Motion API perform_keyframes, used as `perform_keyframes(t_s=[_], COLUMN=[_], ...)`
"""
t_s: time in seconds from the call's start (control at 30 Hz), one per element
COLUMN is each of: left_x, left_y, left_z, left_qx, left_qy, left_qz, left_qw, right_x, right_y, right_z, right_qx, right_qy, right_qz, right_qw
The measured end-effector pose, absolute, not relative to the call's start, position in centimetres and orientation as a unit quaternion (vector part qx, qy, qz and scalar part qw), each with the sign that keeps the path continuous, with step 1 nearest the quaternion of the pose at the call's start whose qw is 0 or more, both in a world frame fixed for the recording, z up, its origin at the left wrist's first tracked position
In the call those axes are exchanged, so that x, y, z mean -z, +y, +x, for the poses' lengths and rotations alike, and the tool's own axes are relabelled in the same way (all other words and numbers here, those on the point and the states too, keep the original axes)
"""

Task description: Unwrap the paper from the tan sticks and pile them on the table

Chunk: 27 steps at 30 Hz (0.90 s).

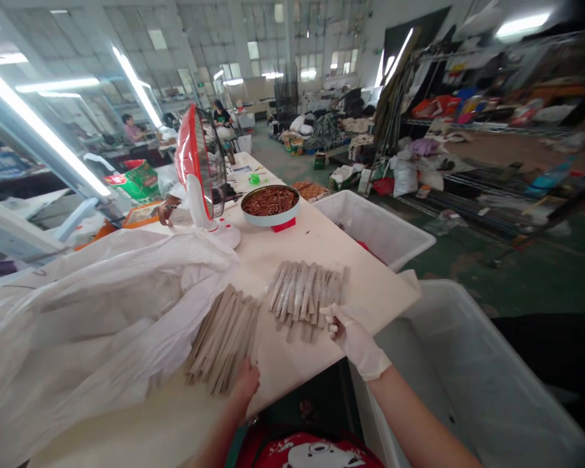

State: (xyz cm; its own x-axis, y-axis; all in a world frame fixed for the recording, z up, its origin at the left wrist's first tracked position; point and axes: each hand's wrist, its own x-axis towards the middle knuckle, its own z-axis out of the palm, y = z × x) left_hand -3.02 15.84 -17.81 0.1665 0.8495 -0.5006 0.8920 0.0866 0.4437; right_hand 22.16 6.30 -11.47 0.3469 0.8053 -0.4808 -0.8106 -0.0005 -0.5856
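Two piles of flat, narrow grey-beige strips lie on the pale table. My left hand (247,379), bare, is closed at the near right edge of the left pile (224,339); what its fingers hold, if anything, is hidden. My right hand (355,339) wears a thin white glove. Its fingers are curled in at the near right corner of the right pile (302,292), and I cannot make out anything between them. Some strips in that right pile have a shiny, clear-looking surface. The strips' exact kind does not show.
A white plastic sheet (102,312) covers the table's left side. Behind stand a red fan (199,169) and a round tin (270,220) of brown pieces. White plastic bins (458,377) flank the table's right edge. Other people sit farther back; shelves (487,130) stand right.
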Motion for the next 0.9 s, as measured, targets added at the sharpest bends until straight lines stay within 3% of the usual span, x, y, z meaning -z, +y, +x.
perform_keyframes(t_s=[0.2, 0.33, 0.7, 0.9], left_x=[9.6, 4.9, 3.5, 4.6], left_y=[10.6, 10.2, 9.8, 10.9], left_z=[-1.7, 0.1, 0.4, 1.0], left_qx=[-0.115, -0.120, -0.086, -0.083], left_qy=[0.474, 0.446, 0.453, 0.437], left_qz=[0.711, 0.754, 0.816, 0.757], left_qw=[0.507, 0.468, 0.347, 0.478], right_x=[9.8, 8.1, 6.3, 7.6], right_y=[7.4, 7.8, 6.7, 6.7], right_z=[22.3, 21.3, 20.6, 17.9], right_qx=[-0.545, -0.510, -0.432, -0.528], right_qy=[-0.046, -0.122, -0.284, -0.303], right_qz=[-0.405, -0.412, -0.536, -0.500], right_qw=[0.733, 0.745, 0.667, 0.616])
